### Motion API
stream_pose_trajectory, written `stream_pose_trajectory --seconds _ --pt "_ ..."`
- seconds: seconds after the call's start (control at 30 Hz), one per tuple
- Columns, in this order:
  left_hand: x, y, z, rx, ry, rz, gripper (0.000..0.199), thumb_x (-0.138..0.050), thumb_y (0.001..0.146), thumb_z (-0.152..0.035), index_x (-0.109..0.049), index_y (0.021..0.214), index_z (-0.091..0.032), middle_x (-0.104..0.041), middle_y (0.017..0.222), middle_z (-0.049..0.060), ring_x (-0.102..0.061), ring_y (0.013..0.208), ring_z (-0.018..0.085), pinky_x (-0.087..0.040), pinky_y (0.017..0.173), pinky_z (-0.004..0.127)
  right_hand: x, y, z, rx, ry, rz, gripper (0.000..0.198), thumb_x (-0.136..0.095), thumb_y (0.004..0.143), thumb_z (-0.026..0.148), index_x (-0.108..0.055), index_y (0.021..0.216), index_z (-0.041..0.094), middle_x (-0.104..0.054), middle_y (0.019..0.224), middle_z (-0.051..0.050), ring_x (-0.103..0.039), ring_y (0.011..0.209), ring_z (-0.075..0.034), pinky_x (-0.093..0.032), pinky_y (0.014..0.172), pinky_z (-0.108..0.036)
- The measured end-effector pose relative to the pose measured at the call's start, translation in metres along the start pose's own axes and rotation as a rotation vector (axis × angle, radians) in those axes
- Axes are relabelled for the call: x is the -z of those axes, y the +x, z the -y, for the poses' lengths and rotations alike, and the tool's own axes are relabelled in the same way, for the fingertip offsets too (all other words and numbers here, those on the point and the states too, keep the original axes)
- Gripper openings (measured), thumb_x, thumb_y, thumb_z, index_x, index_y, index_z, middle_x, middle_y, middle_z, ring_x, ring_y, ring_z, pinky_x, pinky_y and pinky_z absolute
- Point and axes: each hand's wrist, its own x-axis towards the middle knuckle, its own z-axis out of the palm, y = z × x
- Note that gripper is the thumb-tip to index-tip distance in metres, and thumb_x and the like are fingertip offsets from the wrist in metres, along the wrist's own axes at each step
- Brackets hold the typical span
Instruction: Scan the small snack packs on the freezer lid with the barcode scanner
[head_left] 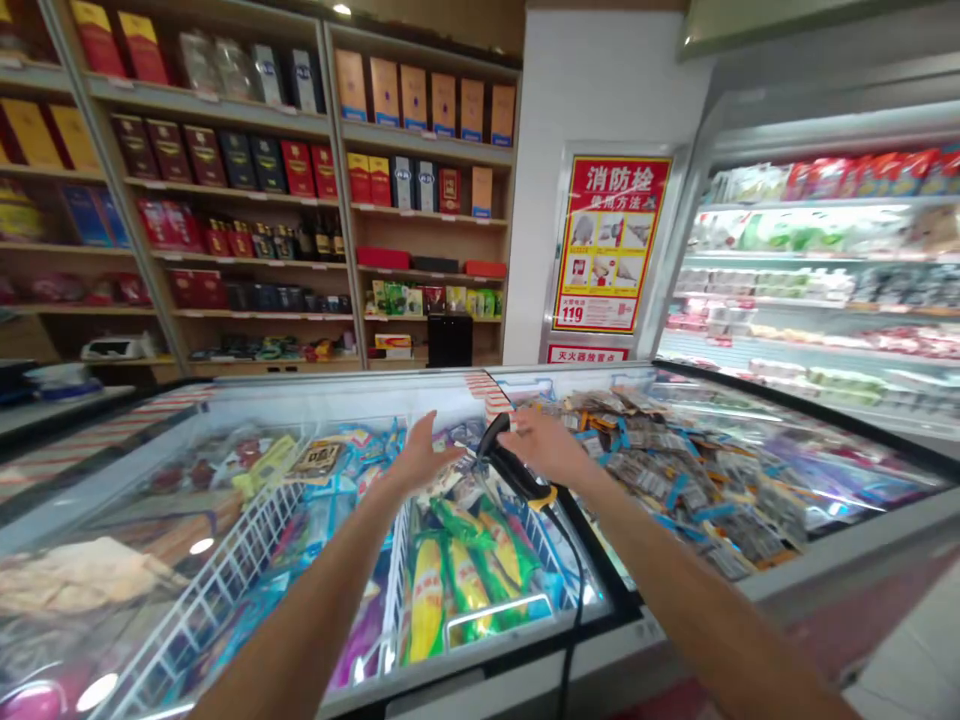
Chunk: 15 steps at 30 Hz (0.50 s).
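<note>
My left hand [426,455] reaches over the glass-topped chest freezer with thumb and fingers apart and nothing in it. To its right is my right hand [551,445], its fingertips at the upper part of a black barcode scanner [517,472]. The fingers look loosely bent and apart, not wrapped round the scanner. A yellow collar marks the scanner's lower end, where a black cord [577,580] hangs over the freezer's front edge. Below the hands, packs with yellow corn on green wrapping [465,575] lie in a white wire basket [401,570].
Blue packets [319,500] fill the compartment to the left. Brown and blue packets [667,470] are heaped on the right. Shelves of boxed goods [247,190] stand behind, beside a red fire hydrant poster [611,245]. A lit refrigerated display [817,255] stands at the right.
</note>
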Motion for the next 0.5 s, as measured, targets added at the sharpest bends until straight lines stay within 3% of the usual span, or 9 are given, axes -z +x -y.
stream_pose_trajectory --seconds 0.17,0.27,0.37,0.43,0.5 --pt "-0.029 0.012 0.017 0.11 -0.169 0.007 0.068 -0.058 0.065 -0.028 -0.031 0.125 -0.009 -0.036 0.128 0.016 -0.037 0.115 0.024 -0.035 0.09 0.031 -0.051 0.006 -0.003 -0.096 -0.087 0.095 0.046 -0.06 0.057 0.039 -0.055 0.096 0.015 -0.06 0.093 -0.011 -0.056 0.085 -0.024 -0.039 0.063 -0.027" --pt "-0.043 0.025 0.029 0.112 -0.197 -0.032 0.053 -0.051 0.07 -0.023 -0.036 0.12 -0.01 -0.042 0.124 0.014 -0.045 0.108 0.02 -0.038 0.085 0.027 -0.051 0.013 -0.013 -0.117 0.039 0.104 0.032 -0.059 0.055 0.03 -0.058 0.083 0.014 -0.062 0.079 -0.008 -0.057 0.075 -0.022 -0.039 0.057 -0.026" --pt "-0.071 0.044 0.032 0.089 -0.127 -0.037 0.042 -0.05 0.071 -0.02 -0.045 0.111 -0.011 -0.05 0.115 0.013 -0.05 0.101 0.018 -0.038 0.084 0.027 -0.019 0.016 -0.024 -0.178 0.454 -0.001 0.02 -0.055 0.059 0.031 -0.055 0.071 0.014 -0.058 0.064 -0.004 -0.055 0.06 -0.016 -0.038 0.05 -0.023" --pt "-0.094 0.055 0.024 0.021 -0.049 -0.016 0.039 -0.052 0.069 -0.023 -0.048 0.107 -0.012 -0.052 0.113 0.013 -0.049 0.103 0.02 -0.037 0.086 0.029 0.007 0.013 -0.031 -0.227 0.892 -0.109 0.022 -0.051 0.063 0.032 -0.052 0.077 0.015 -0.058 0.068 -0.003 -0.054 0.055 -0.014 -0.039 0.046 -0.023" --pt "-0.118 0.064 0.009 -0.072 0.032 0.002 0.041 -0.053 0.069 -0.028 -0.049 0.107 -0.014 -0.051 0.114 0.014 -0.046 0.106 0.023 -0.034 0.088 0.033 0.026 0.009 -0.036 -0.261 1.3 -0.114 0.022 -0.044 0.068 0.034 -0.049 0.08 0.016 -0.059 0.071 -0.003 -0.052 0.051 -0.012 -0.041 0.043 -0.023"
